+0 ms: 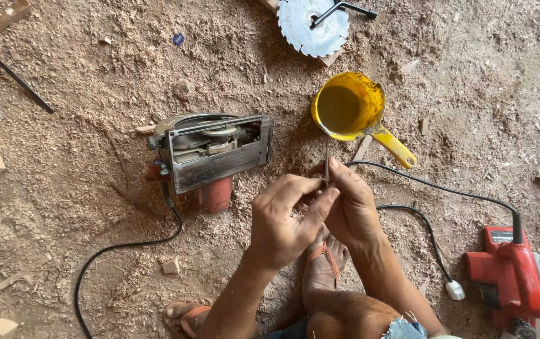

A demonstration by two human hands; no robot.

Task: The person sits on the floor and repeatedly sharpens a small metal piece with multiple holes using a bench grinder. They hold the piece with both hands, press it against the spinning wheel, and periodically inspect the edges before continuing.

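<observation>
Your left hand (280,220) and right hand (350,204) sit close together w/ a thin metal rod (327,164) pinched between them, just below the yellow pan (351,105). That pan blocks you straight ahead; its handle angles down-right of it. Left of the pan, the upturned circular saw (210,150) is the big obstacle, w/ a narrow sawdust gap between the two. Above the pan lies a loose saw blade (312,25). Right of the pan, a black cable (433,185) crosses to the red power tool (511,276), so mind snags there. Far left of the pan, beyond the saw, the floor (69,188) is open sawdust, bar a 2nd cable curving down.
</observation>
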